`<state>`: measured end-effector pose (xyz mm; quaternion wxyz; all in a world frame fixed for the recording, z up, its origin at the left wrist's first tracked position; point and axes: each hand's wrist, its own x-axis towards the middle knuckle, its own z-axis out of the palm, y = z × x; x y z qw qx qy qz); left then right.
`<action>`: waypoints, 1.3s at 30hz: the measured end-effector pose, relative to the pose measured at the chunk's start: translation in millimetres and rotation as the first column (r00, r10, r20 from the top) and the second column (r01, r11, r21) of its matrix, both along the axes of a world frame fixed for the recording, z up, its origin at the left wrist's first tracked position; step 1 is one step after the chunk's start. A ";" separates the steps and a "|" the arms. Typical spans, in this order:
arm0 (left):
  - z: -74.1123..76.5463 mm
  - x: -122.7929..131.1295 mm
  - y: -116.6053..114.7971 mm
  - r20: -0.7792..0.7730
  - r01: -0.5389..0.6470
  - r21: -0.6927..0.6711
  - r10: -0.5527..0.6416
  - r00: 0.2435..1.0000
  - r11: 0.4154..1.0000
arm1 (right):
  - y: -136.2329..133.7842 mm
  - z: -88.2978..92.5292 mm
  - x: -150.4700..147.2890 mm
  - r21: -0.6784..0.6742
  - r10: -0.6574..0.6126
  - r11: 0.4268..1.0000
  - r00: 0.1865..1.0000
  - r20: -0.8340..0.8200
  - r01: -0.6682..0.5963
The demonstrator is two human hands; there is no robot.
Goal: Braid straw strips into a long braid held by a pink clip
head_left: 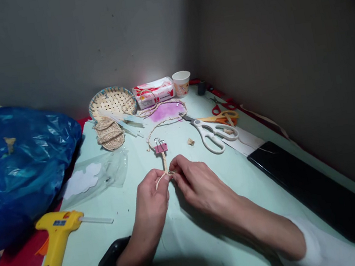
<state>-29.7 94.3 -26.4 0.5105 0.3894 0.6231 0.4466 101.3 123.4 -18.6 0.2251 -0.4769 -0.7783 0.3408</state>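
Note:
A pink binder clip [161, 148] grips the upper end of a short braided cord [165, 162] on the pale green table cover. At the cord's lower end, my left hand [153, 195] pinches the strands between thumb and fingers. My right hand [197, 181] is closed just to the right, its fingertips on a thin strand that loops between the two hands. Which strand each finger holds is partly hidden. Beyond the clip, a length of twine [150, 138] curves away to the back of the table.
White-handled scissors [213, 134] and a black flat object [318, 191] lie at right. A yellow glue gun [56, 246] and blue plastic bag [19, 176] are at left. Behind stand a twine ball [109, 134], woven basket [111, 99], tissue pack [154, 92] and paper cup [182, 83].

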 end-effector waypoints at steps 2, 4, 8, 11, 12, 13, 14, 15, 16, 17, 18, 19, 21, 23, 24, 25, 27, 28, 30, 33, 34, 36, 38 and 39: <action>-0.6 -1.3 -0.4 0.041 0.024 -0.019 -0.023 0.999 1.000 | 2.1 0.6 2.2 -0.038 0.006 0.999 1.000 -0.023 -0.007; 0.3 -2.3 -0.6 0.102 0.031 -0.047 -0.026 0.994 0.998 | 5.0 1.2 4.8 -0.055 0.019 0.998 0.999 -0.041 -0.021; 3.9 -4.1 1.2 0.184 0.038 -0.116 -0.016 0.983 0.993 | 10.4 2.4 9.8 -0.051 0.027 0.998 0.999 -0.043 -0.029; 5.9 -6.4 4.2 0.207 0.068 -0.168 -0.032 0.978 0.983 | 12.2 4.6 11.1 -0.043 0.029 0.999 0.999 -0.021 -0.030; 6.3 -7.4 5.2 0.217 0.080 -0.185 -0.039 0.975 0.980 | 12.4 5.5 11.0 -0.044 0.025 0.999 1.000 -0.011 -0.025; 6.6 -8.3 6.0 0.226 0.089 -0.196 -0.043 0.973 0.976 | 12.4 6.3 10.7 -0.047 0.016 0.999 1.000 0.000 -0.016; 6.7 -9.1 6.6 0.232 0.096 -0.201 -0.048 0.971 0.975 | 12.4 7.0 10.4 -0.048 0.006 0.999 1.000 0.012 -0.005; 6.8 -9.7 7.0 0.235 0.101 -0.198 -0.053 0.970 0.975 | 12.4 7.5 10.1 -0.046 -0.002 0.999 1.000 0.024 0.003; 6.7 -10.1 7.2 0.235 0.105 -0.187 -0.059 0.970 0.977 | 12.5 7.7 10.2 -0.039 -0.007 0.999 0.999 0.033 0.009; 6.6 -10.4 7.4 0.231 0.107 -0.176 -0.064 0.971 0.979 | 12.7 7.7 10.6 -0.023 -0.013 1.000 0.999 0.034 0.014; 6.3 -10.3 7.4 0.223 0.107 -0.164 -0.069 0.972 0.981 | 13.1 7.6 11.4 0.003 -0.022 1.000 0.999 0.027 0.021; 5.9 -10.1 7.5 0.215 0.105 -0.155 -0.070 0.974 0.982 | 13.6 7.7 12.8 0.035 -0.029 0.999 1.000 0.011 0.029; 5.0 -9.1 7.6 0.201 0.095 -0.149 -0.064 0.978 0.984 | 15.1 9.1 16.7 0.107 -0.051 0.993 0.998 -0.048 0.056; 4.1 -7.9 7.9 0.189 0.086 -0.148 -0.057 0.980 0.985 | 16.3 12.8 21.0 0.153 -0.080 0.983 0.990 -0.115 0.097; 3.8 -7.4 8.0 0.184 0.082 -0.148 -0.054 0.981 0.986 | 16.7 15.2 22.7 0.144 -0.090 0.983 0.984 -0.151 0.112; 3.4 -7.1 8.1 0.178 0.080 -0.147 -0.053 0.983 0.986 | 16.8 17.7 23.8 0.110 -0.100 0.986 0.977 -0.190 0.122; 2.9 -6.9 8.1 0.168 0.082 -0.148 -0.057 0.984 0.986 | 16.0 21.1 23.4 -0.015 -0.114 0.993 0.957 -0.265 0.114; 2.6 -7.0 8.2 0.167 0.087 -0.148 -0.061 0.984 0.985 | 15.3 21.4 22.0 -0.085 -0.117 0.992 0.949 -0.294 0.096; 2.4 -7.7 8.4 0.175 0.101 -0.142 -0.075 0.982 0.985 | 13.5 18.8 17.4 -0.178 -0.108 0.983 0.944 -0.311 0.053; 2.7 -8.7 8.9 0.199 0.109 -0.131 -0.081 0.977 0.985 | 11.3 10.7 9.9 -0.173 -0.080 0.984 0.974 -0.214 0.043; 3.0 -8.9 9.1 0.210 0.106 -0.132 -0.077 0.975 0.986 | 10.8 8.2 8.1 -0.156 -0.071 0.987 0.982 -0.175 0.044; 3.3 -8.9 9.3 0.232 0.102 -0.144 -0.067 0.970 0.984 | 10.4 5.0 6.1 -0.121 -0.054 0.992 0.992 -0.116 0.040; 3.3 -8.9 9.2 0.249 0.105 -0.152 -0.065 0.966 0.983 | 10.3 4.0 5.9 -0.083 -0.040 0.996 0.996 -0.082 0.033; 3.2 -8.9 9.2 0.251 0.106 -0.153 -0.065 0.966 0.983 | 10.5 3.9 6.2 -0.063 -0.040 0.997 0.997 -0.065 0.036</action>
